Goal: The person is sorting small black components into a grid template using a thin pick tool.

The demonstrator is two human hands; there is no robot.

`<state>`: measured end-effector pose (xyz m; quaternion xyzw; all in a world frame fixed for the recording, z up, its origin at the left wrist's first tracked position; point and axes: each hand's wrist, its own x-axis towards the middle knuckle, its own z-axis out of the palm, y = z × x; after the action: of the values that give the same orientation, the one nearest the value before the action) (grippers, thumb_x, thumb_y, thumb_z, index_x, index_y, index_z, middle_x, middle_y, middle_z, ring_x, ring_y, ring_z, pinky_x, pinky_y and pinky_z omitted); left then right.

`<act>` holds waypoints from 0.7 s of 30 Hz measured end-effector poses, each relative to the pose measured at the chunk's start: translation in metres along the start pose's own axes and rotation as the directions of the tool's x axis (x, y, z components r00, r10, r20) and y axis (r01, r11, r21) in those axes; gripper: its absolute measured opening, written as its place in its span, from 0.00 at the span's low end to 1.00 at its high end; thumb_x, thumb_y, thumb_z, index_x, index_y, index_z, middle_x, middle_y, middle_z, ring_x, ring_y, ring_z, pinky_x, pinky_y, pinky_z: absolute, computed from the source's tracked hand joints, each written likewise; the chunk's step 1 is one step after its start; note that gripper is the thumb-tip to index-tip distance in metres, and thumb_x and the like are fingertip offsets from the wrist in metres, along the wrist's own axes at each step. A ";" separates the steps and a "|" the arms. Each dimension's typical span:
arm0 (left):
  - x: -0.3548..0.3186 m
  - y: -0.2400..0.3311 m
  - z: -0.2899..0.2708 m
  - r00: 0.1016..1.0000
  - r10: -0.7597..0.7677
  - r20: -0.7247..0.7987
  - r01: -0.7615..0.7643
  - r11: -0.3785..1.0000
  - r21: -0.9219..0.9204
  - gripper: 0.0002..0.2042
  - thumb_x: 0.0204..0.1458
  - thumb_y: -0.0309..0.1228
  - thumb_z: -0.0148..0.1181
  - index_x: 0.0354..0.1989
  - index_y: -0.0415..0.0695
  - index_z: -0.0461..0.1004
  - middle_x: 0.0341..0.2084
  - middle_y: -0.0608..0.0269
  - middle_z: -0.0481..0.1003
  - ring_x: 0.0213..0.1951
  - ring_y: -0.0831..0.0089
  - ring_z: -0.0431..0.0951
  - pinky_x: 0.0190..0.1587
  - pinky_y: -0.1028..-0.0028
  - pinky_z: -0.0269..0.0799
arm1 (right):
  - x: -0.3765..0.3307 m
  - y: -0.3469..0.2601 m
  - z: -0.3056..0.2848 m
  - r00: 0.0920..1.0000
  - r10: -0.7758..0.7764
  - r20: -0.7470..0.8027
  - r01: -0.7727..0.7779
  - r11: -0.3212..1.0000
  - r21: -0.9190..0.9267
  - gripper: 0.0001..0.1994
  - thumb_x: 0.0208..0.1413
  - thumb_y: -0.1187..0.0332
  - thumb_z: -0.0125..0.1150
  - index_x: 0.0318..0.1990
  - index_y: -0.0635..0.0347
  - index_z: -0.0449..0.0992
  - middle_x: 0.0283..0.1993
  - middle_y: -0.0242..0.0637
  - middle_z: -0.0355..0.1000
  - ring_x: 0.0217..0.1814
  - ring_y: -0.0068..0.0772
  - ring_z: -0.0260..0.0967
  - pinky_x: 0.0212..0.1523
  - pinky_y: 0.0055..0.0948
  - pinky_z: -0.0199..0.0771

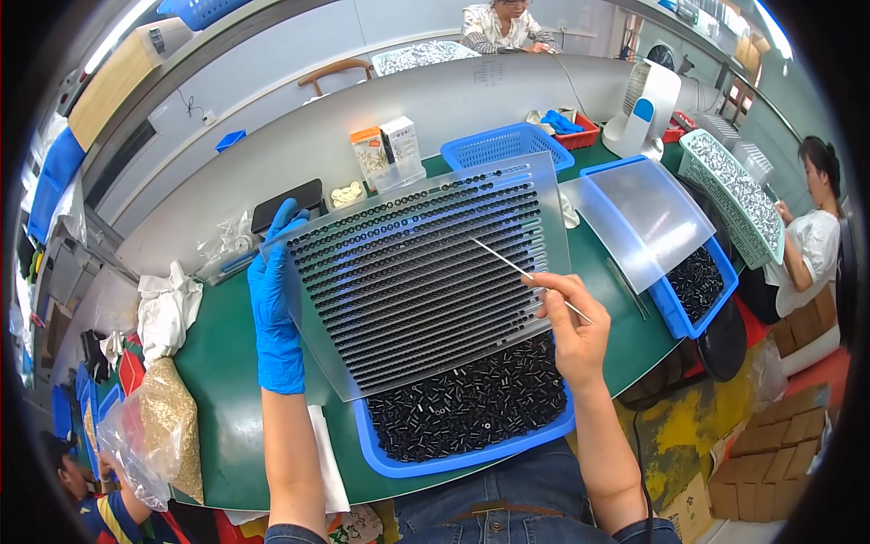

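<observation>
Head view: my blue-gloved left hand [275, 299] has its fingers clamped on the translucent slotted plastic tray [426, 272], rows mostly filled; right-hand [573, 326] fingers pinch a thin stick [526, 272] near the unfilled right-edge slots.

The left hand [275, 299] wears a smooth blue rubbery glove and grips a frosted, translucent plastic slotted board [421, 272] with a matt face. The bare right hand [573, 319] pinches a thin, pale stick [524, 269] (material unclear). Small glossy black tubes [471, 403] fill a smooth blue plastic tray [435, 461] on the matt green tabletop [222, 399].
</observation>
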<state>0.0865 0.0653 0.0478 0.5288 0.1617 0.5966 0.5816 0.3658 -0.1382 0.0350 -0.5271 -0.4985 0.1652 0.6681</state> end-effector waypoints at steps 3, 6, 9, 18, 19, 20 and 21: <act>-0.001 0.000 0.000 1.000 0.000 0.019 0.000 1.000 -0.006 0.26 0.61 0.34 0.55 0.65 0.35 0.60 0.58 0.54 0.69 0.57 0.70 0.71 0.61 0.71 0.67 | 0.001 0.007 -0.007 1.000 -0.022 -0.020 0.022 1.000 0.012 0.10 0.61 0.74 0.53 0.45 0.64 0.79 0.41 0.34 0.76 0.36 0.19 0.68 0.33 0.19 0.70; -0.001 0.002 0.000 0.999 -0.012 0.030 0.012 1.000 -0.011 0.26 0.61 0.34 0.55 0.65 0.35 0.59 0.57 0.53 0.69 0.57 0.69 0.71 0.61 0.71 0.67 | 0.001 0.007 -0.011 0.999 -0.013 -0.042 0.014 1.000 0.025 0.10 0.62 0.73 0.53 0.45 0.64 0.79 0.42 0.35 0.75 0.35 0.19 0.68 0.34 0.19 0.71; -0.001 0.001 0.000 1.000 -0.012 0.016 0.012 1.000 -0.003 0.26 0.61 0.34 0.55 0.65 0.35 0.59 0.57 0.52 0.70 0.57 0.69 0.71 0.61 0.70 0.67 | 0.001 0.004 -0.015 0.999 0.015 -0.035 -0.014 1.000 0.025 0.11 0.63 0.74 0.50 0.46 0.70 0.76 0.44 0.41 0.75 0.37 0.19 0.64 0.37 0.20 0.69; 0.000 0.002 0.003 1.000 0.017 0.015 -0.017 1.000 0.002 0.24 0.61 0.33 0.54 0.63 0.34 0.61 0.63 0.53 0.63 0.60 0.67 0.68 0.63 0.68 0.65 | -0.010 -0.001 0.007 0.994 -0.074 0.082 0.076 0.997 -0.015 0.10 0.62 0.75 0.51 0.46 0.70 0.76 0.44 0.42 0.75 0.37 0.19 0.65 0.35 0.19 0.70; -0.001 0.003 0.002 0.999 0.033 0.026 -0.034 0.999 0.014 0.23 0.61 0.32 0.53 0.62 0.34 0.62 0.64 0.53 0.62 0.61 0.67 0.68 0.63 0.68 0.65 | -0.011 -0.003 0.012 0.988 -0.104 0.111 0.108 0.994 -0.032 0.10 0.61 0.75 0.52 0.46 0.70 0.77 0.44 0.42 0.76 0.36 0.20 0.65 0.35 0.19 0.69; -0.001 0.004 0.001 0.999 0.036 0.023 -0.036 0.999 0.016 0.23 0.61 0.32 0.53 0.62 0.34 0.62 0.64 0.53 0.62 0.61 0.67 0.68 0.63 0.68 0.65 | -0.012 -0.007 0.017 0.988 -0.106 0.114 0.110 0.994 -0.029 0.10 0.61 0.75 0.52 0.46 0.70 0.77 0.44 0.42 0.76 0.36 0.20 0.65 0.35 0.19 0.69; -0.001 0.005 -0.001 0.999 0.022 0.025 -0.023 1.000 0.013 0.22 0.61 0.32 0.53 0.61 0.34 0.64 0.64 0.53 0.61 0.61 0.67 0.68 0.64 0.67 0.64 | -0.013 -0.011 0.024 0.990 -0.081 0.114 0.085 0.996 -0.024 0.09 0.58 0.76 0.55 0.44 0.67 0.78 0.42 0.39 0.77 0.38 0.25 0.68 0.38 0.22 0.70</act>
<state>0.0830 0.0634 0.0511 0.5418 0.1523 0.5955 0.5733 0.3363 -0.1393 0.0370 -0.5053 -0.5592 0.1595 0.6376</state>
